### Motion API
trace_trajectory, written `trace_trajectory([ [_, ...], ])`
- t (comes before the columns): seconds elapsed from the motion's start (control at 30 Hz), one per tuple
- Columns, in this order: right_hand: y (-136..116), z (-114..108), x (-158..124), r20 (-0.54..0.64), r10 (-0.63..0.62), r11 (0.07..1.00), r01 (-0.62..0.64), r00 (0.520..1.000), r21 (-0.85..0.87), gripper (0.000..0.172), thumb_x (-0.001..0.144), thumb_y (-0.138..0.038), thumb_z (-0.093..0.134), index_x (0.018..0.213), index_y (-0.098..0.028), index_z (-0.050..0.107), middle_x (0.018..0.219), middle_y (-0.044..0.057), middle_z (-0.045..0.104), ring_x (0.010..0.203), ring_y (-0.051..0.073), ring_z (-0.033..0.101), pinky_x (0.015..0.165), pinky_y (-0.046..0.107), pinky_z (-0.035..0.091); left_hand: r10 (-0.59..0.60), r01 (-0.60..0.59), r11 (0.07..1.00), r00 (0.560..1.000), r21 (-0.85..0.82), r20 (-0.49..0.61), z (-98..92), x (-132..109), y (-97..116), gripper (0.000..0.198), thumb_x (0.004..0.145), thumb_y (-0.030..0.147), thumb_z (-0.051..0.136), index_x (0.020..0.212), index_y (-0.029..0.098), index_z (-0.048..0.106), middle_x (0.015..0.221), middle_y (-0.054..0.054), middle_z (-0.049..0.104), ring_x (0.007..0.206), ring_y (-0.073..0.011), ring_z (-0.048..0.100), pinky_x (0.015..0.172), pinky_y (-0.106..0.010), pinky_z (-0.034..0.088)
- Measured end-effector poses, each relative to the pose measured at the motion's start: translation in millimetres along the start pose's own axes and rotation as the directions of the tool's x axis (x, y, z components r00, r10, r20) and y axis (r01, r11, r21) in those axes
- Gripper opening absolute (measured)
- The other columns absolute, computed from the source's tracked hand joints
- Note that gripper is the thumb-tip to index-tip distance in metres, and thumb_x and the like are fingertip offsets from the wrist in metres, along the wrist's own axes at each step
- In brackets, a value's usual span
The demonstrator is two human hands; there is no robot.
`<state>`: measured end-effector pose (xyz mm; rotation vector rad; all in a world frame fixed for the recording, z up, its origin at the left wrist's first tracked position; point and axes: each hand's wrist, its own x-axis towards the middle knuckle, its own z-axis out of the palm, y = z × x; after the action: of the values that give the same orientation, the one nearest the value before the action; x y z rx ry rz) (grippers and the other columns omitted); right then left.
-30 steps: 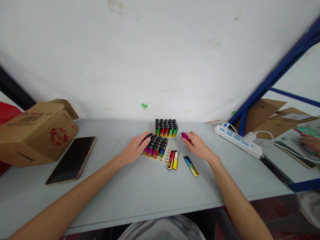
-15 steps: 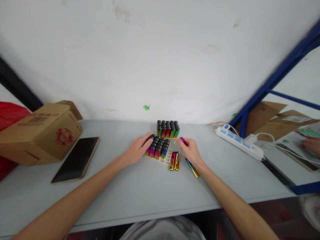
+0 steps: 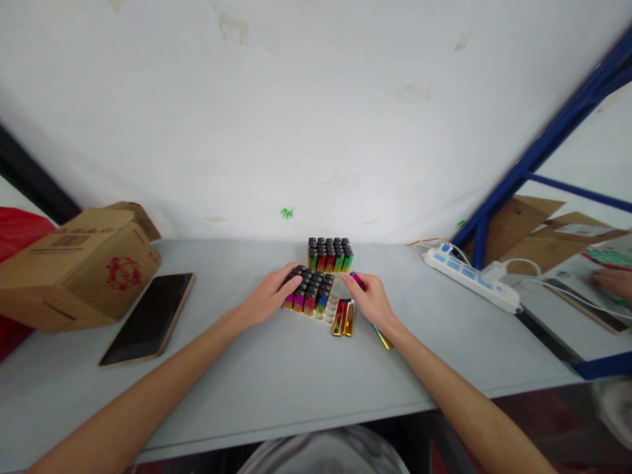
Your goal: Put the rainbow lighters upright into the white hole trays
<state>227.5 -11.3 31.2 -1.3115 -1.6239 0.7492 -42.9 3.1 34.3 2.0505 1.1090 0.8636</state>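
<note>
My left hand (image 3: 269, 295) grips the left edge of a block of upright lighters (image 3: 309, 287), its thumb over their black tops. They stand in a pale tray (image 3: 326, 317) whose right side shows bare round sockets. My right hand (image 3: 375, 300), just right of the tray, is closed on a purple lighter (image 3: 358, 281); most of it is hidden by the fingers. Red and gold lighters (image 3: 343, 318) lie flat against the tray's front right corner. Partly under my right wrist lies another lighter with a gold end (image 3: 384, 338).
A second block of upright lighters (image 3: 330, 255) stands behind, near the wall. To the left are a phone (image 3: 148, 317) and a cardboard box (image 3: 81, 270). A white power strip (image 3: 471, 278) lies right, beside a blue frame (image 3: 518, 164). Beyond it, another person's hand (image 3: 615, 282) shows.
My right hand has moved slightly left toward the tray with the purple lighter, and its wrist now covers more of the gold-ended lighter. My left hand keeps its hold. The view has shifted slightly.
</note>
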Motion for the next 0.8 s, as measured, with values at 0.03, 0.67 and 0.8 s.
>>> trace_trajectory([
  [0.03,0,0,0,-0.001,0.002,1.000,-0.002,1.000,-0.002,0.058,0.089,-0.070,0.056,0.058,-0.026,0.036,0.059,-0.005,0.029,0.059,0.012,0.029,0.057,0.029,0.023,0.004,-0.004,1.000,1.000,-0.027,0.024,-1.8,0,-1,0.057,0.107,0.069,0.046,0.131,0.022,0.066,0.121,-0.008,0.080,0.115,-0.0307,0.073,0.101,-0.039,0.057],
  [0.67,-16,-25,-3,0.236,-0.357,0.911,0.393,0.904,-0.126,0.038,0.113,-0.055,0.046,0.097,-0.024,0.062,0.096,0.007,0.067,0.091,0.023,0.062,0.085,0.034,0.051,0.058,-0.051,0.995,0.995,-0.082,0.080,0.2,-1,-7,0.099,0.075,0.053,0.096,0.157,0.017,0.053,0.148,-0.014,0.073,0.134,-0.0389,0.070,0.117,-0.048,0.057],
  [0.8,-21,-31,-5,0.284,-0.420,0.862,0.477,0.862,-0.173,0.047,0.111,-0.058,0.054,0.081,-0.023,0.064,0.082,0.005,0.064,0.078,0.021,0.060,0.077,0.033,0.050,0.030,-0.029,0.999,0.999,-0.026,0.037,4.5,-1,-10,0.101,0.073,0.057,0.096,0.157,0.020,0.054,0.149,-0.014,0.072,0.133,-0.0373,0.071,0.119,-0.050,0.055],
])
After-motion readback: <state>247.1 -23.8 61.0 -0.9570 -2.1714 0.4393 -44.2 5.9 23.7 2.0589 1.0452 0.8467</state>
